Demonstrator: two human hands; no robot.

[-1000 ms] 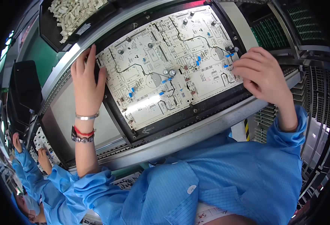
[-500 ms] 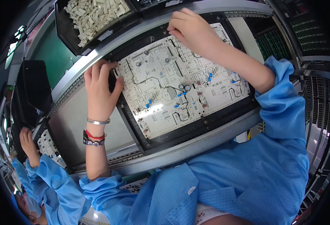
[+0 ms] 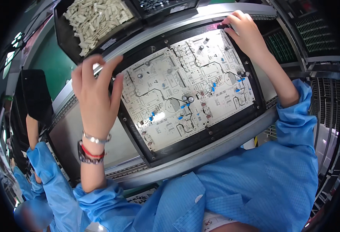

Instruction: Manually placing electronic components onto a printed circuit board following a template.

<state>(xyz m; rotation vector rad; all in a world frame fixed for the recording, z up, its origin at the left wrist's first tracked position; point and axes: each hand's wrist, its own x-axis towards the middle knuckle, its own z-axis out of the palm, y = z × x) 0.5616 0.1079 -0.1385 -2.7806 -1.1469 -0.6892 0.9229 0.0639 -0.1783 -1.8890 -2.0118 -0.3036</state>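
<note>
A white circuit board [image 3: 146,133] with blue, brown and black parts lies in a black frame [image 3: 166,151] on a conveyor. My left hand [image 3: 96,92] is raised beside the board's upper left corner, its fingers spread with nothing between them. At the frame's far right corner is my right hand [image 3: 248,36]. Its thumb and fingers are bent together around a small dark piece at the frame's edge, which I cannot make out.
Beyond the conveyor's far metal rail [image 3: 139,41] stands a black bin [image 3: 63,42] full of off-white connectors [image 3: 96,23]. Another dark bin [image 3: 166,4] is beside it. A co-worker's blue sleeve [image 3: 56,174] reaches in at the left. Black slotted racks [image 3: 313,29] stand at the right.
My right hand has moved right from the frame's upper middle to its far right corner. My left hand has lifted off the board's left edge and spread. The co-worker's arm has reached farther forward.
</note>
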